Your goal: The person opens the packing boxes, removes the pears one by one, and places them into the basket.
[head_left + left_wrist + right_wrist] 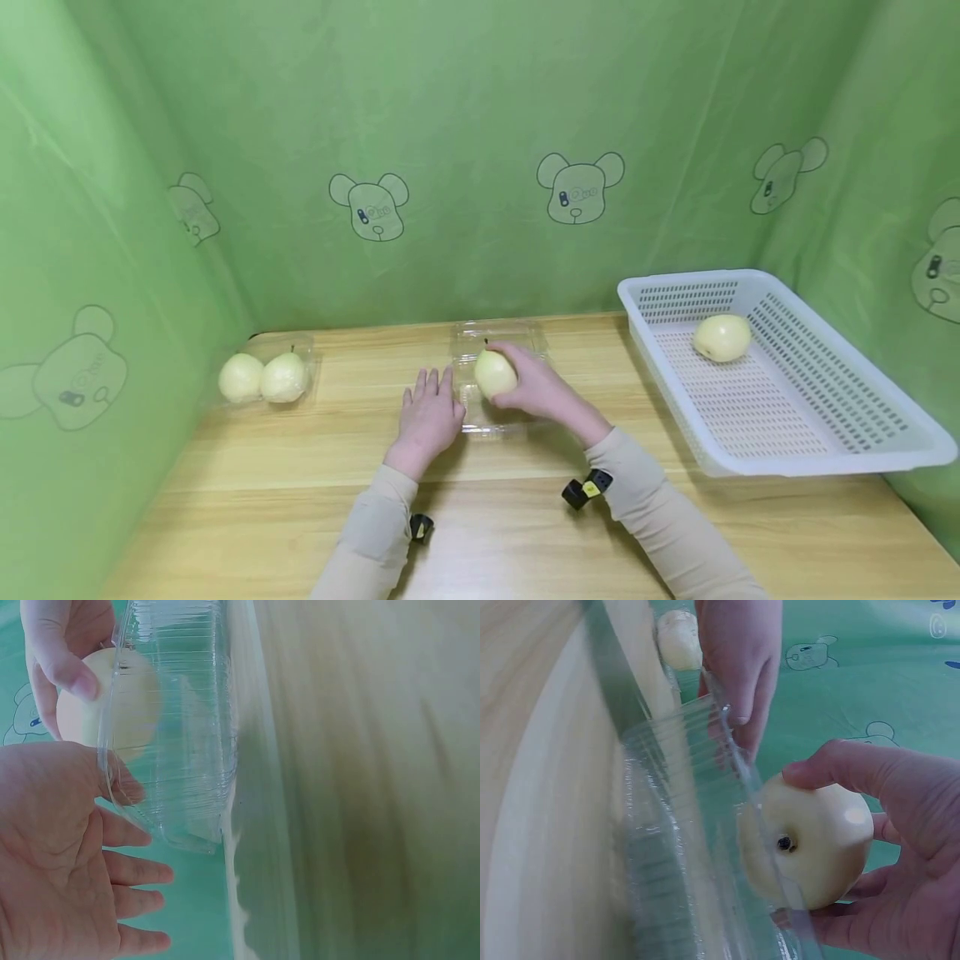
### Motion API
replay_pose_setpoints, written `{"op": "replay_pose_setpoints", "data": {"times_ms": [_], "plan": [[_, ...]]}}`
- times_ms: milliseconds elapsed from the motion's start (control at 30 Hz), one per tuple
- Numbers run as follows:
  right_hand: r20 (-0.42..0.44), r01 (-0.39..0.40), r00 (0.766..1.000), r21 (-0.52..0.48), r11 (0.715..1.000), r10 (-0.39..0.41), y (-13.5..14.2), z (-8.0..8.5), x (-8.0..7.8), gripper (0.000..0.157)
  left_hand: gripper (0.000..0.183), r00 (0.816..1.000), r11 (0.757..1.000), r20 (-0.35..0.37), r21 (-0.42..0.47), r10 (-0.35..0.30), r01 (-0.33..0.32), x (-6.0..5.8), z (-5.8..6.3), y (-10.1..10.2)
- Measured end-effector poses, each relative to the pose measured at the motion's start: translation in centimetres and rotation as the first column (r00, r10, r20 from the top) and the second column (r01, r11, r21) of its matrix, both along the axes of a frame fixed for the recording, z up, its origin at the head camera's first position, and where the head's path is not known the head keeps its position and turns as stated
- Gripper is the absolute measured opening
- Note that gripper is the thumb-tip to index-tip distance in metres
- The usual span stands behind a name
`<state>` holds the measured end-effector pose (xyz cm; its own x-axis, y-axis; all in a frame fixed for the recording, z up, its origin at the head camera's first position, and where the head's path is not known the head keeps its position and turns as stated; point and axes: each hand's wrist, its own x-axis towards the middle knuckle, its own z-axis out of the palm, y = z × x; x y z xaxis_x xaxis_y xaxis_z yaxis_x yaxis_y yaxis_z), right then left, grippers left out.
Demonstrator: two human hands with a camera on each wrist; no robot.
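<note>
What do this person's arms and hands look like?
The left sleeve and right sleeve are long and beige, each with a small black device; the right one shows a yellow patch. The left hand and right hand are bare.

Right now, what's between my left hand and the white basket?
The head view shows the clear container, your right hand holding a pear, then bare tabletop.

This was a small screened-off booth, apparently set up for recording: a green curtain [465,83] printed with cartoon bear heads [378,221] enclosed a wood-grain worktop [517,525] at the back and both sides. The wider room could not be told.
</note>
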<state>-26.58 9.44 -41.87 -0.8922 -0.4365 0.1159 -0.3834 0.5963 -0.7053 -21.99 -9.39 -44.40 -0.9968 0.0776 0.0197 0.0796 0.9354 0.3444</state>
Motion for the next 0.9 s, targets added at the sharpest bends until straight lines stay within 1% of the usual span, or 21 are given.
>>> {"op": "replay_pose_setpoints", "data": {"times_ms": [167,400,733,900], "plan": [[-0.04,0.0,0.999,0.009,1.0,0.0,0.3,0.3,-0.1,0.085,0.061,1.0,1.0,0.002,0.001,0.004,-0.004,0.0,-0.1,0.1],[-0.044,0.022,0.999,0.004,1.0,-0.021,0.8,0.8,-0.3,0.086,0.061,1.0,1.0,0.01,-0.001,0.002,-0.002,0.0,-0.1,0.1],[-0.095,0.039,0.995,0.01,0.999,-0.038,1.6,2.9,-0.2,0.085,0.06,1.0,1.0,-0.002,0.013,-0.005,0.005,0.2,0.1,0.1],[-0.095,0.061,0.994,0.02,0.998,-0.059,2.4,3.8,0.0,0.084,0.06,1.0,1.0,-0.001,0.007,-0.005,0.005,0.2,-0.1,0.1]]}}
